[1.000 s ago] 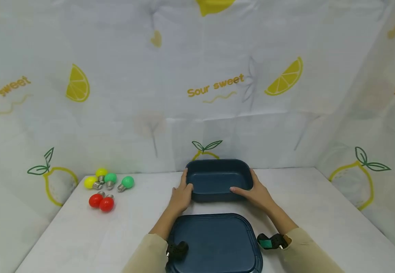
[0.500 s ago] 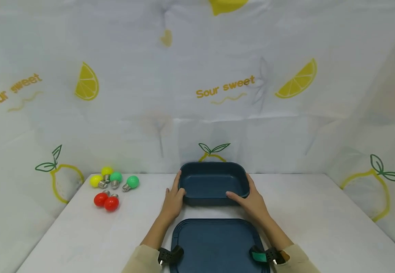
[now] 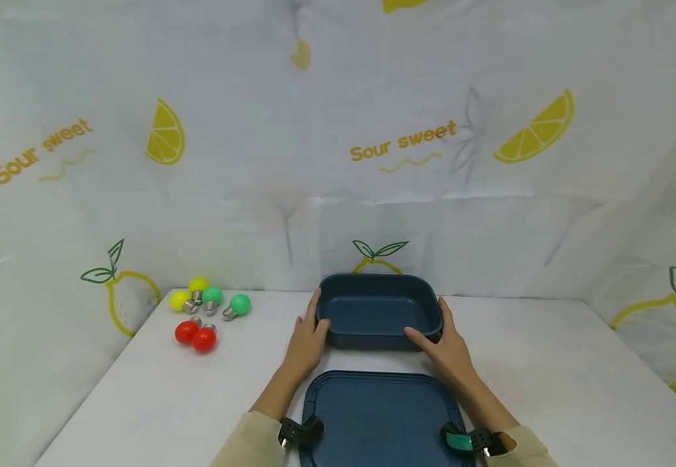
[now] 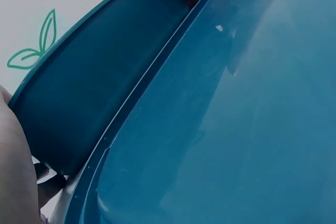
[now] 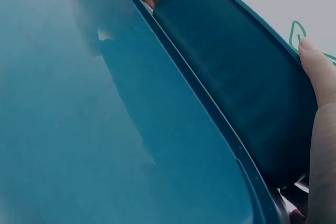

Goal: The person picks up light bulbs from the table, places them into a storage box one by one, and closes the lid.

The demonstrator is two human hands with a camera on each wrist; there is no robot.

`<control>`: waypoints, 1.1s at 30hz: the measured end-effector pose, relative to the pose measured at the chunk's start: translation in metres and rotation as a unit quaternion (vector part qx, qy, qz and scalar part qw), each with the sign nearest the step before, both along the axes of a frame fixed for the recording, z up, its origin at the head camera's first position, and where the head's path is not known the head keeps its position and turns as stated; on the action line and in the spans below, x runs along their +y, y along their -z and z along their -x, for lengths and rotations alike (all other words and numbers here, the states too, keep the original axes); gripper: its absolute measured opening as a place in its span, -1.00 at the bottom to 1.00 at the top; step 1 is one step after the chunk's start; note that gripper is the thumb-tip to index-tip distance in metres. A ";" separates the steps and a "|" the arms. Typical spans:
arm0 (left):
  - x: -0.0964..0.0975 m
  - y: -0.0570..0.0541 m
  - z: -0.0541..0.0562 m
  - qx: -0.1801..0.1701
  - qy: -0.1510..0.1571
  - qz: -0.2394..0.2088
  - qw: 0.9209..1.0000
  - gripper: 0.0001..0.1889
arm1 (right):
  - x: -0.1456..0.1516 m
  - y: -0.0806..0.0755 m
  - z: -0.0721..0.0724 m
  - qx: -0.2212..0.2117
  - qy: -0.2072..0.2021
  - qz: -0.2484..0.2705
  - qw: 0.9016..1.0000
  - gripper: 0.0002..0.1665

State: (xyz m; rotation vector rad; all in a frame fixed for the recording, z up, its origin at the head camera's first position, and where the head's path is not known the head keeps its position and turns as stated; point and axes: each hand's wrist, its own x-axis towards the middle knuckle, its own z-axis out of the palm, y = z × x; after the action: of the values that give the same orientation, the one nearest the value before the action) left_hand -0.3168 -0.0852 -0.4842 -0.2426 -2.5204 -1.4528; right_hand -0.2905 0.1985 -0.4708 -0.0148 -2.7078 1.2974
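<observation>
A dark blue rectangular box (image 3: 379,314) with rounded corners stands near the back of the table, its inside bare. My left hand (image 3: 305,344) holds its left end, thumb towards the front wall and fingers along the side. At the right end, my right hand (image 3: 451,350) grips the box with the thumb at the front rim and fingers round the outside. Between my forearms lies a flat dark blue lid (image 3: 387,421). In the left wrist view, the lid (image 4: 210,108) fills the right side; in the right wrist view, the box (image 5: 236,77) slants beyond the lid.
At the back left lie several small bulbs with metal screw bases: yellow bulbs (image 3: 179,300), green bulbs (image 3: 240,304) and red bulbs (image 3: 204,340). A white lemon-print cloth (image 3: 256,162) hangs behind the white table (image 3: 548,376) and along its sides.
Early on, the box shifted slightly left with both hands holding it; since then it has hardly moved. The head view has turned a little left. Lid and bulbs stay in place.
</observation>
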 end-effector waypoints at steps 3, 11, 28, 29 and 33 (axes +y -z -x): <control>-0.001 0.001 0.000 0.009 -0.002 -0.002 1.000 -0.33 | 0.000 0.001 -0.001 0.003 -0.008 -0.006 1.000 0.26; -0.014 0.002 0.001 0.042 -0.010 0.042 0.998 -0.35 | 0.000 0.001 -0.002 -0.001 -0.019 -0.005 1.000 0.25; -0.087 -0.013 0.021 0.168 -0.166 0.100 0.967 -0.42 | 0.000 0.001 0.000 0.009 -0.024 -0.004 1.000 0.21; -0.091 -0.013 0.022 0.166 -0.181 0.097 0.965 -0.42 | 0.000 0.001 0.000 0.009 -0.024 -0.003 1.000 0.21; -0.106 -0.011 0.024 0.133 -0.224 0.092 0.961 -0.33 | 0.000 0.001 0.001 0.010 -0.022 -0.001 1.000 0.21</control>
State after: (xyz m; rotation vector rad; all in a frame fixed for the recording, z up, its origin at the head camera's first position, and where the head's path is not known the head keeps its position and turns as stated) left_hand -0.3407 -0.1912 -0.4733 0.0976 -2.2929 -0.9455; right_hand -0.2912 0.1985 -0.4718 0.0597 -2.7075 1.2985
